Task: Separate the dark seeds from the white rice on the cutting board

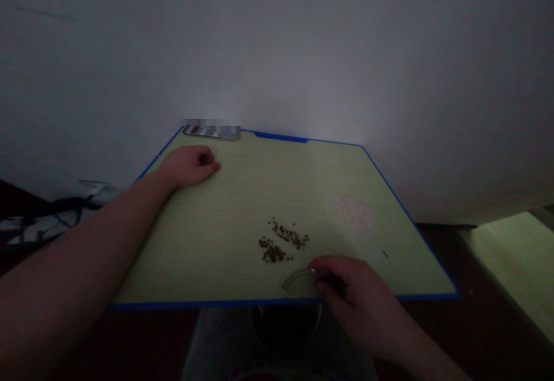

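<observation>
My right hand [357, 297], at the table's near edge, pinches a clear, curved, protractor-like piece with fine markings [298, 277]. Just beyond that piece lie a small pile of green beans [273, 251] and a patch of dark reddish beans [291, 235] with some pale grains among them. Farther right, a pile of pale, rice-like grains [355, 216] is spread out thinly. My left hand [189, 165] rests on the far left of the table, its fingers curled in a loose fist and its thumb forward. Nothing shows in its grip.
The pale table [242, 196] has a blue rim and stands against a wall. A phone-like object [210, 133] lies at its far left corner, partly blurred out. A small brown stick [385, 253] is on the right. Below the near edge sits a dark bowl [285, 326]. Cables [78, 205] are at left.
</observation>
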A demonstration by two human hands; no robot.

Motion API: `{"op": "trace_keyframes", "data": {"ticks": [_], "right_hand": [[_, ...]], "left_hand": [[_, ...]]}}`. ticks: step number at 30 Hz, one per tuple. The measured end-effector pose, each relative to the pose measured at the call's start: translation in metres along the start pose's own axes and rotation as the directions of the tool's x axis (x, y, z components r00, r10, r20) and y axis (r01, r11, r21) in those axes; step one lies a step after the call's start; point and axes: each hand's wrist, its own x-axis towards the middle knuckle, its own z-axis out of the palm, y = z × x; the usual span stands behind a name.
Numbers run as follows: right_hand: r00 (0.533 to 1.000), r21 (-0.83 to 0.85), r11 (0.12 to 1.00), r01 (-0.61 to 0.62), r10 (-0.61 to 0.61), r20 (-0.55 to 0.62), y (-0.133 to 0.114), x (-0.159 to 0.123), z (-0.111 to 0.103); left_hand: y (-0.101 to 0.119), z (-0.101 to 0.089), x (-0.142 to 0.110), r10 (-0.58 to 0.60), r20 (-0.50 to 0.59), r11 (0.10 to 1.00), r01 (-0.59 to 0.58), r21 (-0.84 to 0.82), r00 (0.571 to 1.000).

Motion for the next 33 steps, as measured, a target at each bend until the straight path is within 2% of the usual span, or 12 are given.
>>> {"op": "trace_keyframes", "data": {"ticks": [4, 7, 9, 12, 15, 19, 26, 33], "right_hand": [[0.999, 0.021, 1.000, -0.011, 0.012, -0.050, 0.001, -0.009, 0.004], [0.986, 0.051, 0.999, 0.002, 0.007, -0.165, 0.008, -0.012, 0.000], [0.959, 0.032, 0.999, -0.013, 0.022, -0.281, 0.015, -0.012, -0.008], [0.889, -0.005, 0.997, -0.075, 0.065, -0.453, 0.029, -0.011, -0.022], [0.846, 0.003, 0.994, -0.105, 0.091, -0.525, 0.038, -0.006, -0.032], [0.871, -0.026, 0.996, -0.086, 0.062, -0.487, 0.038, 0.008, -0.034], [0.928, -0.085, 0.996, -0.024, -0.009, -0.373, 0.022, 0.040, -0.022], [0.970, -0.011, 0.997, 0.071, -0.072, -0.230, -0.002, 0.044, -0.013]], "left_hand": [[-0.001, 0.000, 0.000, 0.005, -0.005, 1.000, -0.005, -0.019, 1.000], [-0.002, 0.000, -0.001, 0.041, -0.007, 0.999, -0.041, -0.033, 0.999], [-0.002, 0.000, -0.002, 0.054, -0.011, 0.998, -0.055, -0.035, 0.998], [-0.002, 0.000, -0.001, 0.044, -0.009, 0.998, -0.045, -0.034, 0.999], [-0.002, 0.000, -0.001, 0.042, -0.005, 0.998, -0.042, -0.047, 0.999], [-0.003, 0.000, -0.001, 0.041, 0.001, 0.998, -0.041, -0.055, 0.999], [-0.004, 0.001, 0.000, 0.022, 0.000, 0.999, -0.022, -0.045, 1.000], [-0.001, -0.001, -0.001, 0.018, 0.007, 0.999, -0.018, -0.027, 1.000]]}}
